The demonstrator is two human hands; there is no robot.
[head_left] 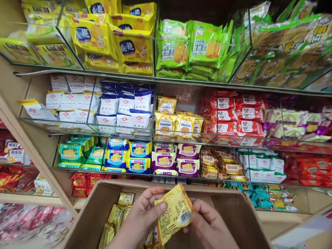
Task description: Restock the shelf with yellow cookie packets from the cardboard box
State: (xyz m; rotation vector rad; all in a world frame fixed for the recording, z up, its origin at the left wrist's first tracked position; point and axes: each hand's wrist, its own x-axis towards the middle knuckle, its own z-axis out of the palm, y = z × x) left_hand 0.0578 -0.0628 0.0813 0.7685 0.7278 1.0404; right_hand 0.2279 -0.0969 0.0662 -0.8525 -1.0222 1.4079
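Observation:
Between my two hands is a yellow snack packet (pixel 172 212) with orange ends, its printed side and barcode facing me. My left hand (pixel 144 212) grips its left edge, the thumb lying across the front. On the right edge, the fingertips of my right hand (pixel 207 221) pinch the packet near the barcode. Both hands are over an open cardboard box (pixel 223 200). Inside the box, on the left, lie several gold-yellow packets (pixel 114 214), partly hidden by my left hand and forearm.
Ahead stand shelves with clear dividers. Yellow cookie packets (pixel 166 123) fill a middle compartment, beside white packets (pixel 124 107) and red packets (pixel 237 112). Green biscuit packets (pixel 204 45) stand on top. Purple packets (pixel 188 166) sit below, just behind the box.

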